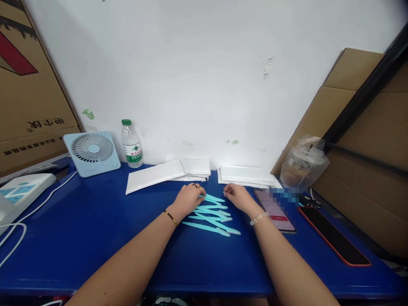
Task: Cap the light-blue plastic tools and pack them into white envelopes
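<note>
Several turquoise eyebrow razors (207, 228) with pale, translucent tips lie in an overlapping row on the blue table, tips toward the right. My left hand (188, 199) is at the far end of the row. Its fingers are closed around the handle end of the farthest razor (214, 198), which they partly hide. Just right of the razor tips, my right hand (237, 196) has its fingers curled and pressed together, apart from the razors. Whatever those fingertips may pinch is too small to make out.
White padded envelopes (156, 176) lie against the wall, with another stack (245, 175) to the right. A blue fan (93, 154) and a water bottle (132, 146) stand at left. Two phones (276, 211) (333, 236) and a bagged drink cup (301, 165) are at right.
</note>
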A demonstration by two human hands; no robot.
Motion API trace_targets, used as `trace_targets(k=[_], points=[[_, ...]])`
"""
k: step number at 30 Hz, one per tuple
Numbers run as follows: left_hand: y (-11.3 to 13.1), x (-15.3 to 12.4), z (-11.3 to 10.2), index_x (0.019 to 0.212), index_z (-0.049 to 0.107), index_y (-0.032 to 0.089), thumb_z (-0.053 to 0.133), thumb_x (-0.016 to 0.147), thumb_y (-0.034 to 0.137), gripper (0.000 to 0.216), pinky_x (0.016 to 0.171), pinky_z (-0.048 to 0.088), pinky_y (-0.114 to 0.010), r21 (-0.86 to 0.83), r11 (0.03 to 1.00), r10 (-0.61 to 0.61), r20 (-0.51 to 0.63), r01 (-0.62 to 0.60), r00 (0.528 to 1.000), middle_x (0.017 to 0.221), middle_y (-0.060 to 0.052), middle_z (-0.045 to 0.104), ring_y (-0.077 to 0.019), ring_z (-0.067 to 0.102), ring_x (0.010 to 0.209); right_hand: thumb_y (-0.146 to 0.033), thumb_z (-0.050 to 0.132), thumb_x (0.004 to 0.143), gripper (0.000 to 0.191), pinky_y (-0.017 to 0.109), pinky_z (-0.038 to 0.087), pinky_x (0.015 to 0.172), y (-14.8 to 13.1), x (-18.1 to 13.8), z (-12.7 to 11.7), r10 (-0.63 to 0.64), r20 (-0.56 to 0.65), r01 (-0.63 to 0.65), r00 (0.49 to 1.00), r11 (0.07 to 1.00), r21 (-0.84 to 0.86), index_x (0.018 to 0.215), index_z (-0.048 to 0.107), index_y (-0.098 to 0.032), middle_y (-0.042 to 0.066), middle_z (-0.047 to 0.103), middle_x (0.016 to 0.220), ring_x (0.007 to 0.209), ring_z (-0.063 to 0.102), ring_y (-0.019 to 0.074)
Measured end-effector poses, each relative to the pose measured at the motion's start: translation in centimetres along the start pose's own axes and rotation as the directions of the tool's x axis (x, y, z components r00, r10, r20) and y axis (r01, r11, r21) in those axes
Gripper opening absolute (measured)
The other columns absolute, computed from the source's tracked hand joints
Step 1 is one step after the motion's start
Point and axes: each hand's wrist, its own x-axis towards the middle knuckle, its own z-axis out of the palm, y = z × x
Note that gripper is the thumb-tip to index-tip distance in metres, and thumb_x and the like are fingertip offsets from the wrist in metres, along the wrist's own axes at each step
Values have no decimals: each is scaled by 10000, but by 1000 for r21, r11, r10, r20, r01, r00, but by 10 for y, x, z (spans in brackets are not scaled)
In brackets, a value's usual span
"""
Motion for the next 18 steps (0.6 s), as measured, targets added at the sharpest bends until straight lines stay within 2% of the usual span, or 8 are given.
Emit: trace_targets(k=[2,4,6,10,18], points=[[-2,2,1,851,643,236,537,806,253,116,771,367,-319,-3,1000,-8,-4,8,1000,904,-21,637,-210,550,894,-224,539,746,101,243,451,550,-1,0,-4,30,-9,-27,1000,976,216,830,570,-177,-6,606,647,551,589,125],[-3,3,2,805,640,229,532,798,239,109,761,371,-301,-42,999,-10,-15,9,1000,862,-14,638,-192,559,854,-266,572,740,126,243,475,543,-3,-1,-9,53,-6,-45,999,904,425,824,553,-174,-1,615,666,582,625,136],[-5,4,3,792,635,223,521,791,235,115,731,381,-273,-131,991,-29,-24,26,999,846,-7,641,-172,565,817,-306,642,705,193,239,484,553,-7,-3,-16,52,-21,-32,998,833,552,803,550,-166,20,636,696,655,653,158],[-13,5,6,829,627,203,486,801,306,177,616,379,-239,-319,941,-123,-15,112,992,792,-8,635,-151,550,712,-356,714,669,274,218,465,551,-12,-6,-25,31,-54,10,998,770,638,789,575,-154,49,660,705,713,662,179],[-20,10,8,826,609,174,487,793,401,260,563,351,-229,-501,846,-217,-12,182,976,710,3,582,-123,465,611,-423,718,667,317,231,462,553,-14,-7,-26,17,-85,42,996,760,649,803,613,-157,55,675,712,679,661,179]])
